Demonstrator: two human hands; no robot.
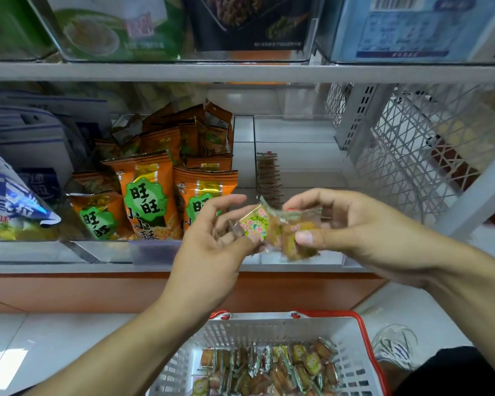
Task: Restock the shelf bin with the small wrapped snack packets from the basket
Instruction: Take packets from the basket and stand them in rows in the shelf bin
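Observation:
Small clear-wrapped snack packets [272, 228] with yellow-green labels hang between my two hands, in front of the clear shelf bin [300, 260]. My right hand [352, 232] pinches the packets between thumb and curled fingers. My left hand [212, 241] holds their left end, fingers partly spread. The bin behind looks nearly bare, with a short row of similar packets [269, 178] standing at its left wall. Below, a white basket [240, 332] with red handles holds several more packets [272, 370].
A bin of orange snack bags [152, 192] stands left of the target bin, with blue-white bags [15, 204] further left. A white mesh panel [412, 155] closes the shelf's right end. Another shelf with boxed goods [249, 24] runs overhead. A shoe [395, 344] rests right of the basket.

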